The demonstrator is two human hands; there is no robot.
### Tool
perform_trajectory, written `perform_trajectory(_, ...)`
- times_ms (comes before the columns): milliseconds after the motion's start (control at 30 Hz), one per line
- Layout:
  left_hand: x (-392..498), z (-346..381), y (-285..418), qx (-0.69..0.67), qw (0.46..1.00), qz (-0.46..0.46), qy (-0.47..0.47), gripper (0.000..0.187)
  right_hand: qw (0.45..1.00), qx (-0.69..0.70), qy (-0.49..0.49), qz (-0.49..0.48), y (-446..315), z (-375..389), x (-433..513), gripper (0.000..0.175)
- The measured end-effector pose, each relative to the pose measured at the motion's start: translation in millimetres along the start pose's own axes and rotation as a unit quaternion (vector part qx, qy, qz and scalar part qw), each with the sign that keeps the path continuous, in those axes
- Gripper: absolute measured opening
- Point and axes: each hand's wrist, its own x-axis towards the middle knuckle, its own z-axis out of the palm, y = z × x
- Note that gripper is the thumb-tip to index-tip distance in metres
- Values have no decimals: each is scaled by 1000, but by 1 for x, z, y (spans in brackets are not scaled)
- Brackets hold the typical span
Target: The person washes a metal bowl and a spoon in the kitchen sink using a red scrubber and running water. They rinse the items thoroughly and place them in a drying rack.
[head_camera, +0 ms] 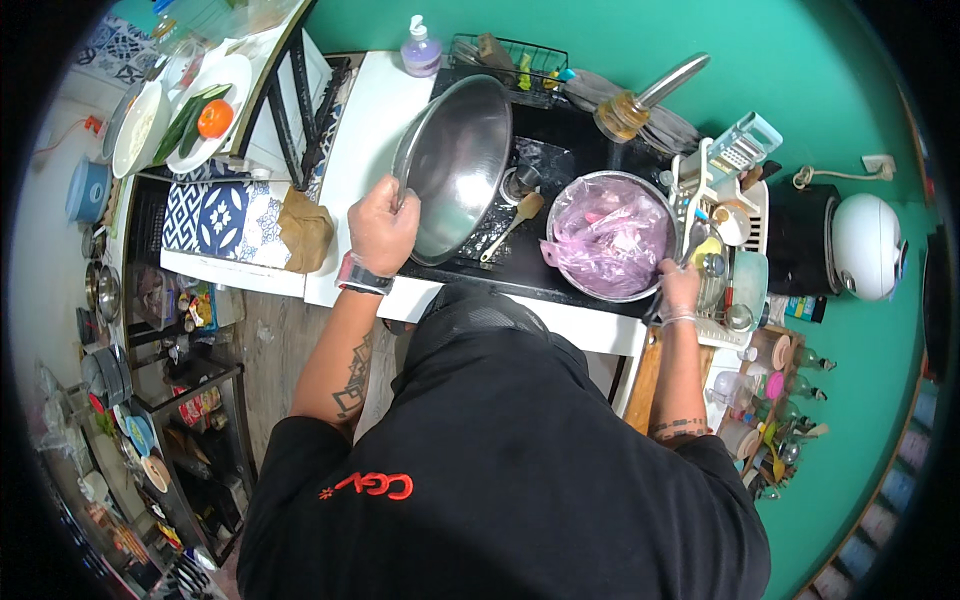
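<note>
My left hand [385, 226], in a thin clear glove, grips the rim of a large stainless-steel basin [459, 169]. The basin is tilted on its side over the black sink [551, 146]. My right hand [679, 289], also in a clear glove, is closed at the right rim of a round metal bowl [559, 268]; its fingers are partly hidden. Inside that bowl lies a pink plastic bag [611, 232], its contents unclear. Between the two vessels, a brush with a light handle [514, 225] lies beside the sink drain [521, 182].
Behind the sink stand a soap pump bottle [421, 49], a wire caddy [517, 60] and the faucet [649, 97]. A dish rack [720, 225] crowds the right side, with a rice cooker [866, 247] beyond. At left are a brown cloth [306, 231] and a plate with a tomato [215, 118].
</note>
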Motion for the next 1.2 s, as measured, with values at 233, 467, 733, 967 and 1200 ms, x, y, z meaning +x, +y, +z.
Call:
perform_trajectory(233,8,-2,-6,6,1000,6,-22,29,986,124,24,105,76,1,-54,24)
perform_trajectory(467,16,8,-14,-23,998,6,-59,24,988,-128,67,53,71,-21,-81,49)
perform_trajectory(733,19,14,-9,-22,995,33,-90,24,986,-135,96,7,36,-33,-119,56)
perform_trajectory(967,17,30,-17,-13,992,14,-125,23,929,-300,64,-208,-56,-31,-137,52)
perform_trajectory(1200,21,52,-17,-19,987,17,-159,17,848,-492,-103,-167,-85,39,-59,47)
